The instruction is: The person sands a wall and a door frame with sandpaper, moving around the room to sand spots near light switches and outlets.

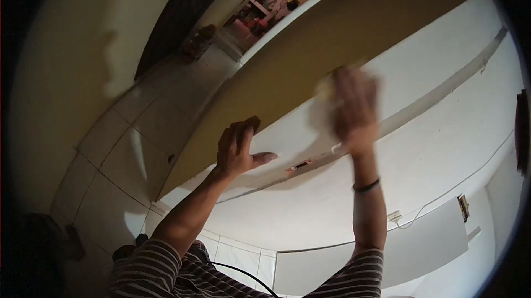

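My left hand (237,148) bends its fingers over the upper edge of a long white panel (426,38), with the thumb spread on the white face. Smeared by motion, my right hand (355,107) lies against the same panel farther right. A pale, cloth-like thing (325,90) shows beside and under its fingers; blur hides its exact kind. A dark band circles the right wrist. Between the hands and lower down, a small slot with a metal-looking plate (299,166) is set in a grey groove along the panel.
Beyond the edge stretches a brownish-yellow surface (310,76). A tiled floor (127,132) runs on the left toward a doorway with cluttered objects (265,7). A white plug (394,216) with a cord and a wall opening (463,208) are at lower right.
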{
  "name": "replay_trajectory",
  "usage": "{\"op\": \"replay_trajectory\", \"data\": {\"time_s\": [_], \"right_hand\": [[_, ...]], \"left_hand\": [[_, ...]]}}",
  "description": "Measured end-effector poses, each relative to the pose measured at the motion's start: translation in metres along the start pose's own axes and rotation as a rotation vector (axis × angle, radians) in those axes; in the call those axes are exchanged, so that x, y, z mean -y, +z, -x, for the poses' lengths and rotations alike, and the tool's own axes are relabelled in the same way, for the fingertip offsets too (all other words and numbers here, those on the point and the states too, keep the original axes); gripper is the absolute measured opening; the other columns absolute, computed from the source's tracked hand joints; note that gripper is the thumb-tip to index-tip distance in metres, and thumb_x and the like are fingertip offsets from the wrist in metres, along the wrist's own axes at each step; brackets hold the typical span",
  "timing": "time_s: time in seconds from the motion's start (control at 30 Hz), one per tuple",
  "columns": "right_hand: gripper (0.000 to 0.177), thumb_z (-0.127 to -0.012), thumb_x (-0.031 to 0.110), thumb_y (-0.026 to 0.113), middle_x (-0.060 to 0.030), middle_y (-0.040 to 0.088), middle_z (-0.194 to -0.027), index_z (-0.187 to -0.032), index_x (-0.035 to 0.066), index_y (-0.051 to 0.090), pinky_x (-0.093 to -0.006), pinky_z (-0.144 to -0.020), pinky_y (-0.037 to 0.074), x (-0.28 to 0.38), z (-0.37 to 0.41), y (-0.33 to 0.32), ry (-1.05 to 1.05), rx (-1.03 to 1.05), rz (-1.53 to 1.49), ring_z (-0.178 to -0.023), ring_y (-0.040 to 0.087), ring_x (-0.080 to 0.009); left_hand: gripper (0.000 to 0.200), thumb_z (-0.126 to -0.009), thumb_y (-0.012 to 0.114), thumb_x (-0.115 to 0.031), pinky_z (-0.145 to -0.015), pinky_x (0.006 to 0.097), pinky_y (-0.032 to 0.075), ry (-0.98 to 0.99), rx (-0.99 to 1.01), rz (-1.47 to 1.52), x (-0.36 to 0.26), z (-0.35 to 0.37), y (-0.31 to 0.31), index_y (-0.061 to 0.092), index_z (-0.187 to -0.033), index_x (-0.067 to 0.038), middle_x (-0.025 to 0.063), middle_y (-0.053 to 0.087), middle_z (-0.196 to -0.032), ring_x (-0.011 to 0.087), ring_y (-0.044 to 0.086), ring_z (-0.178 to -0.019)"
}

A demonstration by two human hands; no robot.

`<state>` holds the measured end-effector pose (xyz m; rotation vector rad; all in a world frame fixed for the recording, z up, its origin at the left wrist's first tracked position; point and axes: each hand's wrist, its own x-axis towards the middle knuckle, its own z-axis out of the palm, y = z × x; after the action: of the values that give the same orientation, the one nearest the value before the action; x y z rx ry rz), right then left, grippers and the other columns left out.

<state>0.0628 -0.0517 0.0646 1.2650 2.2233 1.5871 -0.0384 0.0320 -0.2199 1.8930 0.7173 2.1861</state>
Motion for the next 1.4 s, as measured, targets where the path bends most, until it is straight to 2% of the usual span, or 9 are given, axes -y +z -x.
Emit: {"op": "replay_trajectory", "data": {"time_s": [0.17,0.27,0.4,0.57,0.83,0.93,1.2,1.27,1.4], "right_hand": [[0.054,-0.096,0.009,0.047,-0.0096,0.046,-0.158,-0.150,0.004,0.049,-0.0533,-0.126,0.007,-0.037,-0.011,-0.002,0.228,-0.443,-0.053,-0.153,0.029,-0.0305],[0.060,-0.091,0.017,0.056,-0.0096,0.049,-0.155,-0.151,0.011,0.050,-0.0516,-0.126,0.016,0.039,0.016,0.017,0.040,0.088,-0.314,-0.152,0.032,-0.0282],[0.051,-0.087,0.017,0.064,-0.0046,0.053,-0.152,-0.137,0.012,0.064,-0.0470,-0.123,0.031,0.049,0.035,0.029,-0.392,0.163,-0.253,-0.144,0.045,-0.0236],[0.056,-0.094,0.008,0.050,-0.0142,0.044,-0.158,-0.149,0.002,0.049,-0.0569,-0.125,0.012,-0.063,-0.003,-0.018,0.269,-0.458,0.019,-0.153,0.029,-0.0357],[0.046,-0.089,0.007,0.061,-0.0102,0.059,-0.145,-0.135,0.003,0.063,-0.0399,-0.116,0.043,0.086,0.035,0.036,-0.422,0.144,-0.367,-0.137,0.054,-0.0258],[0.047,-0.088,0.006,0.060,-0.0106,0.058,-0.146,-0.135,0.001,0.062,-0.0425,-0.117,0.042,0.053,0.035,0.033,-0.216,0.157,-0.520,-0.138,0.052,-0.0284],[0.055,-0.091,0.006,0.056,-0.0199,0.045,-0.155,-0.145,0.002,0.050,-0.0528,-0.125,0.025,-0.021,0.001,0.011,0.100,-0.492,-0.026,-0.149,0.034,-0.0388],[0.057,-0.088,0.003,0.056,-0.0141,0.050,-0.153,-0.145,0.003,0.053,-0.0483,-0.124,0.028,0.045,0.023,0.023,0.047,-0.032,-0.314,-0.146,0.041,-0.0353],[0.049,-0.086,0.006,0.060,-0.0110,0.060,-0.144,-0.134,0.004,0.064,-0.0450,-0.119,0.039,0.062,0.038,0.034,-0.142,0.024,-0.452,-0.139,0.051,-0.0320]], "left_hand": [[0.090,-0.077,0.079,-0.063,-0.087,0.0466,0.052,0.008,0.012,0.060,0.003,0.001,0.004,0.054,-0.132,0.003,0.0200,0.062,-0.123,0.0375,0.063,-0.106],[0.083,-0.079,0.077,-0.063,-0.091,0.0460,0.051,-0.031,0.021,0.048,-0.001,-0.001,-0.001,0.056,-0.129,0.001,0.0170,0.063,-0.124,0.0359,0.062,-0.109],[0.085,-0.078,0.078,-0.064,-0.091,0.0464,0.051,-0.010,-0.008,0.053,0.001,-0.002,0.001,0.056,-0.129,0.001,0.0181,0.063,-0.124,0.0364,0.062,-0.108],[0.088,-0.077,0.079,-0.064,-0.089,0.0451,0.052,0.001,-0.005,0.041,0.002,0.002,0.004,0.056,-0.130,0.002,0.0189,0.063,-0.122,0.0366,0.062,-0.106],[0.089,-0.077,0.077,-0.065,-0.091,0.0458,0.051,-0.014,0.021,0.048,0.001,0.003,0.003,0.054,-0.132,0.001,0.0183,0.062,-0.125,0.0367,0.062,-0.108],[0.089,-0.079,0.074,-0.068,-0.091,0.0453,0.051,-0.009,0.000,0.011,0.001,0.000,0.000,0.055,-0.131,0.002,0.0187,0.063,-0.123,0.0370,0.061,-0.109],[0.086,-0.079,0.076,-0.065,-0.089,0.0439,0.053,0.008,-0.025,0.036,0.001,0.001,0.005,0.057,-0.130,0.002,0.0168,0.063,-0.124,0.0344,0.063,-0.106],[0.090,-0.075,0.082,-0.061,-0.088,0.0441,0.053,0.012,-0.013,0.041,0.003,0.001,0.004,0.054,-0.133,0.002,0.0179,0.061,-0.126,0.0356,0.062,-0.107],[0.090,-0.075,0.082,-0.061,-0.087,0.0445,0.053,0.026,-0.010,0.045,0.005,0.002,0.004,0.053,-0.133,0.002,0.0181,0.061,-0.126,0.0357,0.062,-0.106]]}}
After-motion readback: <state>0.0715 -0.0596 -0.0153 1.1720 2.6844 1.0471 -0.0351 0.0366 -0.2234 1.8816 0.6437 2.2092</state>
